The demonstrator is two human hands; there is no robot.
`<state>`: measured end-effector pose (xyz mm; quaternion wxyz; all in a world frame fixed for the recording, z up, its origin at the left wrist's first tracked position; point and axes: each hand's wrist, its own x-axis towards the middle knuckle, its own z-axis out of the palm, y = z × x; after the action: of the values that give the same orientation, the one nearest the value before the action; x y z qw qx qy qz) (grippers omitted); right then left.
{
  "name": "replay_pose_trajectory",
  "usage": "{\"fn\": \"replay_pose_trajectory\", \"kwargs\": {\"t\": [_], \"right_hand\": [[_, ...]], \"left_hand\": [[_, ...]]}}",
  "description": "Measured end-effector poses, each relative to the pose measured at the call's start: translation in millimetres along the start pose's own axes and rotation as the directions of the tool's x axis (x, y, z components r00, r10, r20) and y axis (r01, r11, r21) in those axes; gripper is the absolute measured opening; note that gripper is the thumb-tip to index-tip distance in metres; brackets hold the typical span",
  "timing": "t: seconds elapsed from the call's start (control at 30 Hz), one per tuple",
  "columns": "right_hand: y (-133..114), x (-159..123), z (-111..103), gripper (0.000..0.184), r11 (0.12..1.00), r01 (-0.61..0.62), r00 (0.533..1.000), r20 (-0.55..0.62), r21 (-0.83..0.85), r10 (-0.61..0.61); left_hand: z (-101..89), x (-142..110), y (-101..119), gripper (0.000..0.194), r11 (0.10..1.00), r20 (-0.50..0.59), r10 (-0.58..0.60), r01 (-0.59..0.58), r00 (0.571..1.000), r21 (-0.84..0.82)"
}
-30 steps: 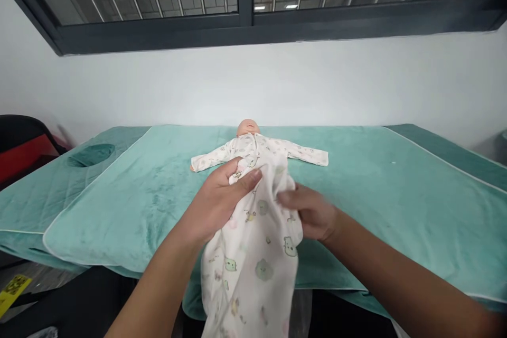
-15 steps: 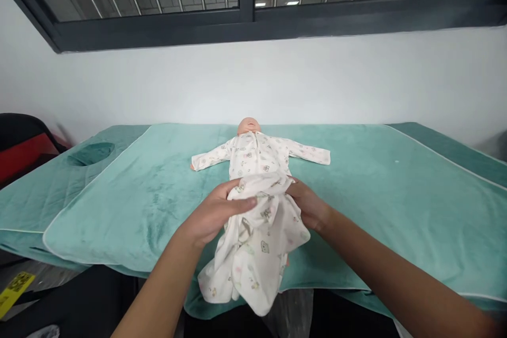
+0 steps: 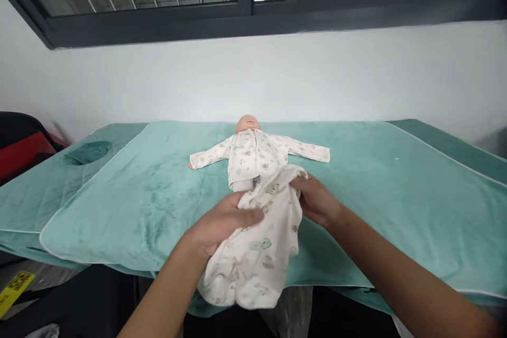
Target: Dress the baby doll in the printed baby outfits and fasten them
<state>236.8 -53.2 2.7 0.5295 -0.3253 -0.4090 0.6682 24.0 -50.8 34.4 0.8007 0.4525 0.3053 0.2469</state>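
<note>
Both my hands grip a pair of white printed baby pants (image 3: 263,253), held up over the front edge of the bed. My left hand (image 3: 229,219) is closed on their left side, thumb lying across the cloth. At the upper right of the waistband, my right hand (image 3: 317,198) pinches the fabric. Behind the pants a baby doll (image 3: 247,122) lies on its back, head toward the wall and arms spread. It wears a matching long-sleeved top (image 3: 253,153), with a bit of white cloth showing below the hem. The pants hide the doll's legs.
A green velvety sheet (image 3: 380,211) covers the bed, which has a face hole (image 3: 87,152) at the left. Behind stands a white wall (image 3: 253,79) under a dark-framed window (image 3: 245,21). A black and red item (image 3: 27,150) sits at the far left.
The pants have turned and spread in my hands, so their front hangs flatter. Their waistband has shifted right, and more of the top's hem shows.
</note>
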Motion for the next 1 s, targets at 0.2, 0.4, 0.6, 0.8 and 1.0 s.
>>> {"fn": "replay_pose_trajectory", "kwargs": {"t": [0.2,0.4,0.6,0.8,1.0], "right_hand": [[-11,-9,3,0.042,0.997,-0.017,0.997,0.076,-0.08,0.023],[-8,-14,17,0.041,0.949,-0.219,0.807,0.505,-0.227,0.307],[-5,-3,19,0.039,0.993,-0.008,0.993,0.114,0.114,-0.005],[9,-9,24,0.045,0.991,-0.125,0.986,0.111,0.037,0.121],[15,-13,23,0.048,0.961,-0.26,0.902,0.332,-0.092,0.276]], "left_hand": [[-6.5,-7,-3,0.041,0.996,0.068,0.066,-0.07,0.996,0.059],[7.6,3,-5,0.047,0.94,-0.195,0.218,-0.259,0.956,-0.223],[-2.3,-5,-6,0.061,0.998,0.079,0.053,-0.051,0.995,-0.022],[-7.4,3,-6,0.051,0.978,-0.115,0.162,-0.175,0.98,-0.113],[-2.3,12,-18,0.054,0.962,-0.215,0.136,-0.181,0.967,-0.203]]}}
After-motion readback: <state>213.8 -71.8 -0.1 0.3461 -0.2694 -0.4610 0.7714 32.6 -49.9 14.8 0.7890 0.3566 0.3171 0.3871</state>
